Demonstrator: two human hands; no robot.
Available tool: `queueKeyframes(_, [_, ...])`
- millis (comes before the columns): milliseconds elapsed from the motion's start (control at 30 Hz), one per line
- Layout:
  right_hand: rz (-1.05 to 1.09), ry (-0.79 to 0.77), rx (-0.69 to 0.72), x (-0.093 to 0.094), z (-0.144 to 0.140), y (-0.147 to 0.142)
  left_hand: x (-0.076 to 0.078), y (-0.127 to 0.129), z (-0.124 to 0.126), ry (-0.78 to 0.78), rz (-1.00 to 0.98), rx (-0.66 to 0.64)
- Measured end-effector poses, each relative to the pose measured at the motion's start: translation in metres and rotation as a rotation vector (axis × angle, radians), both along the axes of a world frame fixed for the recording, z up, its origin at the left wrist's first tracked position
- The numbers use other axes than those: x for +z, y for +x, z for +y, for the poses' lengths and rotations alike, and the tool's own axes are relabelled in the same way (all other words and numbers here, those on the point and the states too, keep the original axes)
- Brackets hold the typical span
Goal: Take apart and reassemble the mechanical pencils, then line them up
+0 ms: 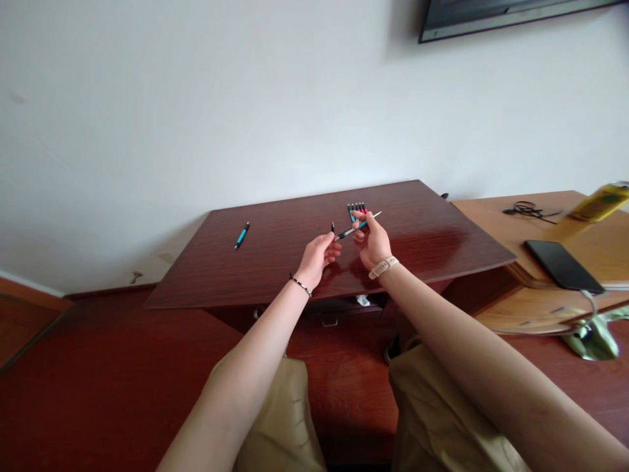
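My left hand and my right hand are close together over the dark wooden table, both closed on a slim blue and black pen. My left fingertips pinch its lower left end, and my right fingers hold it along the blue part. A thin pale end sticks out past my right hand. Just above my left thumb shows a small black pen-like piece; whether it is held or lies on the table I cannot tell. Behind my right hand lies a row of several pens, partly covered. Another blue and black pen lies apart on the left.
The dark table stands against a white wall. On the lighter cabinet at right are a black phone with a cable, a dark cord and a yellow can. A screen hangs above.
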State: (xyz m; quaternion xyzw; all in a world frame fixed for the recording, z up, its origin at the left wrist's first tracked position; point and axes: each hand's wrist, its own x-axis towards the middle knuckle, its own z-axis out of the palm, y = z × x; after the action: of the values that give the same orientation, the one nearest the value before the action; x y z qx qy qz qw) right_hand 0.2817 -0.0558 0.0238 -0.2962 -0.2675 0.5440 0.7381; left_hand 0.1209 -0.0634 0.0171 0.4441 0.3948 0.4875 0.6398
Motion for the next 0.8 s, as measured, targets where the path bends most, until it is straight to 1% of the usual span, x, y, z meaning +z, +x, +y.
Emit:
queueKeyframes(133, [0.004, 0.001, 0.004, -0.0005, 0.0005, 0.0007, 0.0004, -0.0003, 0.0004, -0.055, 0.026, -0.049])
queueKeyframes(300, [0.002, 0.004, 0.015, -0.0017, -0.0007, -0.0004, 0.0042, 0.0017, -0.0049, -0.003, 0.051, -0.095])
queueKeyframes(600, [0.0, 0.012, 0.003, -0.003, 0.0011, 0.0007, 0.0042, 0.002, -0.005, 0.081, 0.057, -0.071])
queueKeyframes(700, [-0.031, -0.007, -0.008, -0.0016, 0.0006, 0.0011, 0.0068, 0.0029, -0.0063, 0.084, 0.058, -0.049])
queueKeyframes(800, [-0.048, -0.02, -0.013, -0.0001, 0.0004, 0.0015, 0.0085, 0.0032, -0.0075, 0.055, 0.052, -0.049])
